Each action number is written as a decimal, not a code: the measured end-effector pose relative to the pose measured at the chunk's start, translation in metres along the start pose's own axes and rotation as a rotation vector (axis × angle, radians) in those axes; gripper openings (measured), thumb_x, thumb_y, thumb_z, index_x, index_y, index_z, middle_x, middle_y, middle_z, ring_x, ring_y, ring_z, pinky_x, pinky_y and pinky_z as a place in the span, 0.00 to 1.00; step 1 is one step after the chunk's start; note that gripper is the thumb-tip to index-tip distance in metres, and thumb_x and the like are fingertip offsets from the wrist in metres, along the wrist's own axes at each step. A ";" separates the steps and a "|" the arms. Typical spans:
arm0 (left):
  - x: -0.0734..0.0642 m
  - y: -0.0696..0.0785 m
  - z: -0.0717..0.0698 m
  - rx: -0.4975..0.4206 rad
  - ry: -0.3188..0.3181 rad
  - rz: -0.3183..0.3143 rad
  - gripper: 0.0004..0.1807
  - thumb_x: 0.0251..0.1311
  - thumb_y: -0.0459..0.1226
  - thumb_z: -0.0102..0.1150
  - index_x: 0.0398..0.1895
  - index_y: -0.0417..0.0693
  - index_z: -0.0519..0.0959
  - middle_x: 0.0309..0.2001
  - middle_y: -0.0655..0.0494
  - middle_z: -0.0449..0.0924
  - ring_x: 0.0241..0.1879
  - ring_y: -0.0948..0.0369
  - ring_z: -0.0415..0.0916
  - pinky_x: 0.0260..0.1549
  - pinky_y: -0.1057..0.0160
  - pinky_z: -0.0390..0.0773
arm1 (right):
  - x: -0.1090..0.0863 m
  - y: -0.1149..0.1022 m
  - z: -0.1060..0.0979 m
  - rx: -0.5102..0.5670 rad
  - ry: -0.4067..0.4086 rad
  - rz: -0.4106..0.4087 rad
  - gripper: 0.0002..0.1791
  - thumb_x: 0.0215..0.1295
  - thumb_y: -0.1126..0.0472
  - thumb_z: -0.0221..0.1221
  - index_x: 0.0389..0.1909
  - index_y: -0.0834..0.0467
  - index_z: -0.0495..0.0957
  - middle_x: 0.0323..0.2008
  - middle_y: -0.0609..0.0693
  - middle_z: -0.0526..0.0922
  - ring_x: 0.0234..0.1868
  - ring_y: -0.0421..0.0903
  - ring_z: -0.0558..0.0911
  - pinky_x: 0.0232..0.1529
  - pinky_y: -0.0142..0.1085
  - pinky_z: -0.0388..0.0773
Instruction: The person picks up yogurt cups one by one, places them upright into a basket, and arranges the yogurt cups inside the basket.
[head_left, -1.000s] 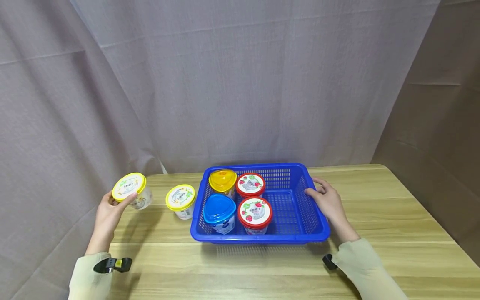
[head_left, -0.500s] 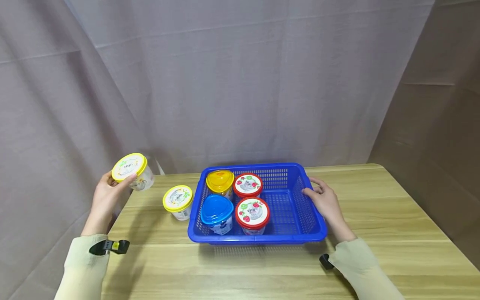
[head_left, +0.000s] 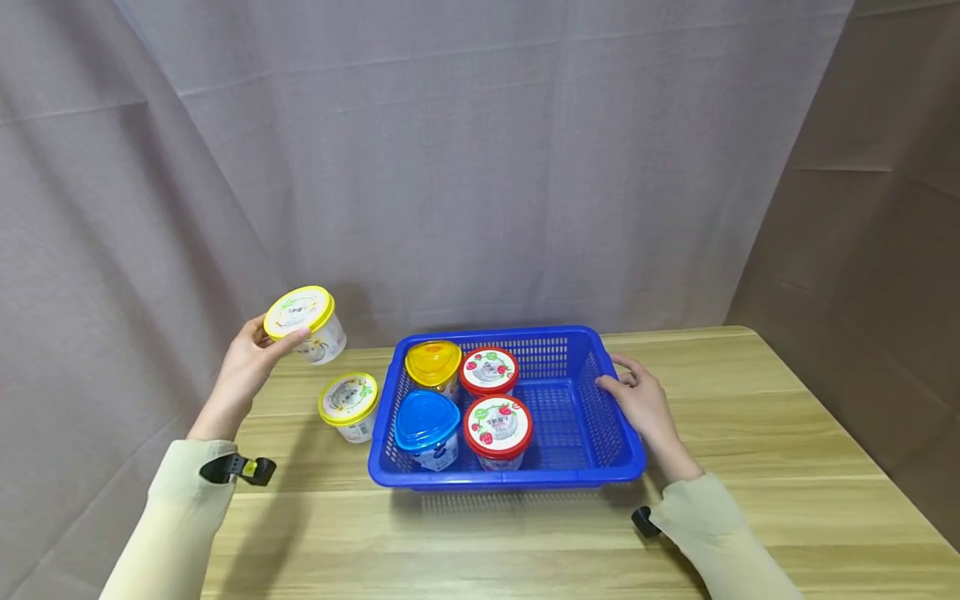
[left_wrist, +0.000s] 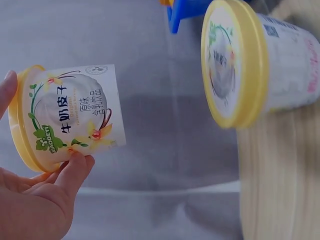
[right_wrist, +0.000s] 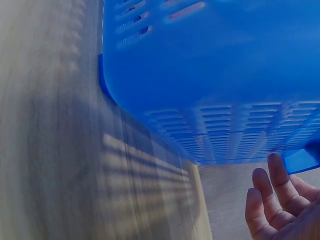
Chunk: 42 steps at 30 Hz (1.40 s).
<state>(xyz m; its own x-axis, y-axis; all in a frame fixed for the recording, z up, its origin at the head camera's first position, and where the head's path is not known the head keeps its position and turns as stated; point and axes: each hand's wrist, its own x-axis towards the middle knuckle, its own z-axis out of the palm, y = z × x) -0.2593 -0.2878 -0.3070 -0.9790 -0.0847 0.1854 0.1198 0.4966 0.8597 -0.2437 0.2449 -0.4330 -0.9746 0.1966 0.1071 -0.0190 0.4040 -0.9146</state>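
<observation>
gripping a yellow-lidded cup (head_left: 306, 323) by its lid edge and side, the left hand (head_left: 247, 367) held it up in the air, tilted, above the left end of the wooden table (head_left: 750, 433) and against the grey curtain (head_left: 480, 150). thumb and fingertips were curled round the cup, as the left wrist view showed, with its printed white wall turned outward. a second yellow-lidded cup (head_left: 348, 406) stood upright on the table below and to the right of the held one, just beside the left wall of the blue basket (head_left: 585, 475).

the right hand (head_left: 641, 404) lay at the basket's right rim, thumb over the edge and fingers along the outer wall; they looked loosely bent, though the blurred right wrist view left it hard to say how firmly they held.

inside the basket four cups stood packed in its left half: a yellow dome-lidded cup (head_left: 432, 364) at the back left, a red-lidded cup (head_left: 489, 371) beside it, a blue dome-lidded cup (head_left: 426, 421) at the front left, and another red-lidded strawberry cup (head_left: 498, 425) at the front. pale sleeves covered both forearms.
</observation>
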 end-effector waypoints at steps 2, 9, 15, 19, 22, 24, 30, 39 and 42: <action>0.004 0.005 0.007 -0.003 -0.025 0.011 0.52 0.64 0.55 0.63 0.78 0.33 0.49 0.70 0.36 0.63 0.67 0.47 0.63 0.63 0.47 0.64 | 0.000 -0.001 0.000 0.007 0.001 0.000 0.34 0.69 0.55 0.61 0.71 0.64 0.66 0.36 0.54 0.82 0.26 0.39 0.79 0.28 0.33 0.80; 0.017 0.023 0.034 0.001 -0.099 0.045 0.56 0.60 0.58 0.66 0.79 0.36 0.49 0.71 0.37 0.63 0.68 0.45 0.63 0.66 0.43 0.64 | -0.001 -0.002 0.000 0.034 0.003 0.007 0.34 0.68 0.55 0.62 0.71 0.63 0.66 0.35 0.52 0.83 0.26 0.37 0.80 0.28 0.32 0.79; 0.027 0.045 0.062 0.045 -0.147 0.086 0.57 0.56 0.61 0.68 0.77 0.37 0.53 0.71 0.39 0.63 0.68 0.44 0.64 0.66 0.43 0.65 | -0.002 -0.002 -0.001 0.058 0.007 0.017 0.34 0.68 0.56 0.63 0.71 0.64 0.66 0.34 0.51 0.83 0.25 0.37 0.80 0.27 0.32 0.80; 0.028 0.057 0.082 0.081 -0.185 0.108 0.57 0.54 0.63 0.69 0.76 0.39 0.56 0.71 0.41 0.65 0.68 0.44 0.65 0.65 0.44 0.67 | -0.002 -0.002 0.000 0.054 0.014 0.017 0.34 0.67 0.56 0.63 0.71 0.63 0.67 0.34 0.50 0.83 0.25 0.37 0.80 0.28 0.32 0.80; 0.027 0.065 0.098 0.094 -0.212 0.119 0.57 0.52 0.63 0.70 0.76 0.42 0.58 0.69 0.43 0.67 0.66 0.45 0.67 0.63 0.45 0.70 | -0.002 -0.002 0.000 0.047 0.018 0.014 0.34 0.67 0.56 0.63 0.71 0.63 0.67 0.34 0.49 0.83 0.25 0.36 0.80 0.28 0.31 0.79; 0.025 0.071 0.107 0.095 -0.227 0.123 0.57 0.51 0.64 0.70 0.76 0.43 0.58 0.69 0.44 0.68 0.65 0.46 0.68 0.61 0.46 0.72 | -0.002 -0.002 0.000 0.042 0.022 0.012 0.33 0.67 0.56 0.63 0.70 0.63 0.67 0.33 0.48 0.83 0.26 0.35 0.79 0.28 0.31 0.79; 0.025 0.090 0.130 0.081 -0.263 0.165 0.56 0.50 0.65 0.70 0.76 0.45 0.59 0.67 0.47 0.70 0.62 0.49 0.70 0.60 0.47 0.74 | -0.001 -0.001 -0.001 0.035 0.023 0.019 0.33 0.67 0.55 0.63 0.71 0.63 0.68 0.34 0.49 0.84 0.26 0.36 0.80 0.29 0.31 0.79; 0.027 0.128 0.163 0.041 -0.277 0.229 0.53 0.51 0.62 0.71 0.75 0.48 0.60 0.65 0.51 0.72 0.59 0.53 0.72 0.58 0.52 0.75 | 0.002 0.001 -0.006 0.032 0.019 0.021 0.34 0.68 0.55 0.62 0.71 0.63 0.67 0.36 0.54 0.83 0.25 0.38 0.80 0.27 0.33 0.80; 0.028 0.140 0.175 0.012 -0.283 0.255 0.52 0.52 0.61 0.71 0.75 0.48 0.61 0.64 0.52 0.72 0.57 0.54 0.72 0.57 0.53 0.75 | 0.002 0.000 -0.007 0.023 0.023 0.019 0.34 0.68 0.55 0.62 0.71 0.63 0.67 0.36 0.54 0.83 0.25 0.38 0.80 0.27 0.33 0.80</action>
<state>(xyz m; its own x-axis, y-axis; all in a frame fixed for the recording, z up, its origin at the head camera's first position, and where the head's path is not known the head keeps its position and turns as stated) -0.2984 -0.0698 -0.2649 -0.9251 0.2836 0.2523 0.3650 0.4815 0.7968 -0.2439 0.2510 -0.4299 -0.9694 0.2250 0.0986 -0.0061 0.3793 -0.9253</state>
